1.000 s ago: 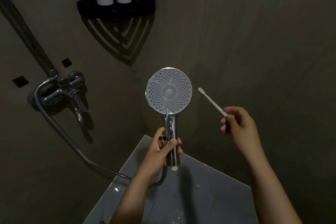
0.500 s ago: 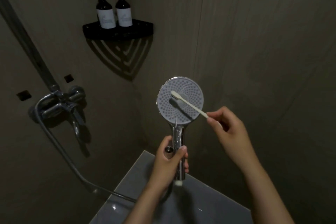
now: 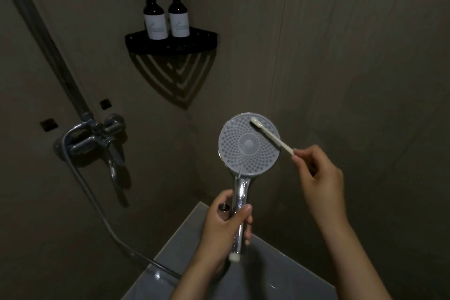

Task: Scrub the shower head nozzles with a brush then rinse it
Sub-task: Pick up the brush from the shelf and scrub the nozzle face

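Left hand (image 3: 225, 224) gripped the upright shower head (image 3: 248, 145) by its handle; right hand (image 3: 319, 173) pinched the brush (image 3: 270, 135), bristles touching the nozzle face's upper right.

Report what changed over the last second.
The right hand brought the brush from clear air right of the shower head onto its nozzle face, first upper left, now near the top rim. The left hand still grips the handle; bottles and shelf unchanged.

I saw the round shower head (image 3: 243, 153) upright, its holes facing me. The thin white brush (image 3: 272, 136) touched its top right.
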Tool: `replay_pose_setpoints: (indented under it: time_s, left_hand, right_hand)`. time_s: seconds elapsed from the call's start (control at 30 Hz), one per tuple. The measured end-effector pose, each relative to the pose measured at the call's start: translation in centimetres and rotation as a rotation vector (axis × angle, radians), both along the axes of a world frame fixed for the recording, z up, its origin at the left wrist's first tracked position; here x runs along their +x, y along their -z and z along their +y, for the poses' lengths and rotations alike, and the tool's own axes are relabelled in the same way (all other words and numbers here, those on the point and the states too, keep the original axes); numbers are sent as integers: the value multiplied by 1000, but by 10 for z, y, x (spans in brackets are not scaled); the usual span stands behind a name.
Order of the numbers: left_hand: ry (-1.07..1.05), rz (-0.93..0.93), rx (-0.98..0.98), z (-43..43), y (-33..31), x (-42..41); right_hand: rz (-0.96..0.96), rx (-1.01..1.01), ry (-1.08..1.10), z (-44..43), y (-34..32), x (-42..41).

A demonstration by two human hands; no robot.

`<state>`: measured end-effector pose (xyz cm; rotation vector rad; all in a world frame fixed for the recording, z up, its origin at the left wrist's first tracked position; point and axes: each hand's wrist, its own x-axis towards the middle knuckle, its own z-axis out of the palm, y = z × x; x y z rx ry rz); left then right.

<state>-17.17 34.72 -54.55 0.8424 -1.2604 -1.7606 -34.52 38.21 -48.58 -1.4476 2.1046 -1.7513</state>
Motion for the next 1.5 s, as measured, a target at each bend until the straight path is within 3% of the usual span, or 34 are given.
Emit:
replay_pose_setpoints:
  time_s: [0.2,0.3,0.43,0.87,1.03,1.2,1.5]
  left_hand:
    - [13,-2,17,3,-1,-1]
    - [16,-7,18,3,-1,1]
    - [9,-8,4,3,-3,1]
    - [58,23,18,5,-10,4]
    - [31,15,14,3,-10,6]
    - [-9,10,1,1,-11,6]
    - [-24,25,-16,-1,-11,8]
  right_hand:
    - [-51,-74,70,-1,2,-4]
    - [-103,-95,-55,1,-1,-5]
    - [-40,52,-265,5,-2,-3]
    - [47,-59,101,8,9,-5]
    - [-15,-111,7,8,6,-2]
    - [36,-36,-150,4,9,12]
    - [77,-84,110,6,10,3]
